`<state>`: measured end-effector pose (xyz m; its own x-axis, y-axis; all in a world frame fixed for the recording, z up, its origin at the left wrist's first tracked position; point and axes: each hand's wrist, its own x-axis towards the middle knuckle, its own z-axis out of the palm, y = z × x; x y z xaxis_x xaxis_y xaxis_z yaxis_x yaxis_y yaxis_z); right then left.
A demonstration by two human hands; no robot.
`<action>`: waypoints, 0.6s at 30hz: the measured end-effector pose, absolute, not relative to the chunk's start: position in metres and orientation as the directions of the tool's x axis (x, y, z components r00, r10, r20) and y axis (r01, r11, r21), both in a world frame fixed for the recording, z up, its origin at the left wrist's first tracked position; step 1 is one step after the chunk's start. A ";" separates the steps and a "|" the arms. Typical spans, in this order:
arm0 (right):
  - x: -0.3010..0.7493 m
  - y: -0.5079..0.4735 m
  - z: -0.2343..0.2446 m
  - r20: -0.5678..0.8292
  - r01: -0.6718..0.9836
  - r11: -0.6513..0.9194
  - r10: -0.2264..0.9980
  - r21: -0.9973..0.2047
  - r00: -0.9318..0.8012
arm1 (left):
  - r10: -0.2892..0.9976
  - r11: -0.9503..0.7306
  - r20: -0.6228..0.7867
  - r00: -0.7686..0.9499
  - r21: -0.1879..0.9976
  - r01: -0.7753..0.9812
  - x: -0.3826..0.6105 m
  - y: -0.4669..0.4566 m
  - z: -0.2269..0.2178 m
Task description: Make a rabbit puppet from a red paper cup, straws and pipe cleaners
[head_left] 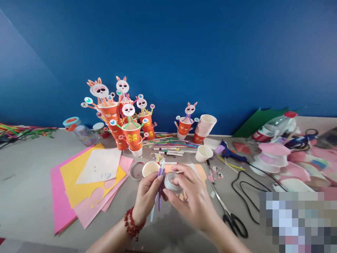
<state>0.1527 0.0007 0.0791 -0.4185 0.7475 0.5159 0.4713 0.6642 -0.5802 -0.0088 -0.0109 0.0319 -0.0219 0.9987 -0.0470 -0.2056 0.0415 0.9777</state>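
Observation:
My left hand (147,193), with a red bead bracelet at the wrist, is closed around thin purple (159,202) and light blue straws (152,212), which stand slanted between thumb and fingers. To its right, a clear round jar (171,181) sits under my right hand (193,193). My right hand's fingers are apart and bent over the jar's mouth, the thumb at its near left side. Whether those fingertips touch anything inside is hidden. A white paper cup (151,169) is just behind my left hand, beside a shallow round lid (137,170).
Red cups with rabbit figures (131,131) stand at the back left, another (185,124) near stacked cups (205,126). Coloured paper (68,182) lies left. Scissors (231,219), a glue gun (233,153), its black cable and a bottle (273,128) are right. Straws and markers (170,149) lie behind.

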 end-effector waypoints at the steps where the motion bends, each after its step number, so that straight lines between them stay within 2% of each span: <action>1: 0.153 0.001 0.080 0.519 0.477 0.666 0.746 -0.574 -0.418 | 0.998 0.055 -0.060 -0.018 0.974 -0.220 -0.008 -0.011 0.032; 6: 0.154 0.005 0.082 0.520 0.472 0.672 0.741 -0.571 -0.425 | 0.995 0.088 -0.098 -0.025 0.957 -0.276 -0.007 -0.010 0.029; 18: 0.153 0.006 0.084 0.533 0.485 0.683 0.730 -0.545 -0.428 | 0.996 0.082 -0.092 -0.020 0.952 -0.296 -0.003 -0.010 0.031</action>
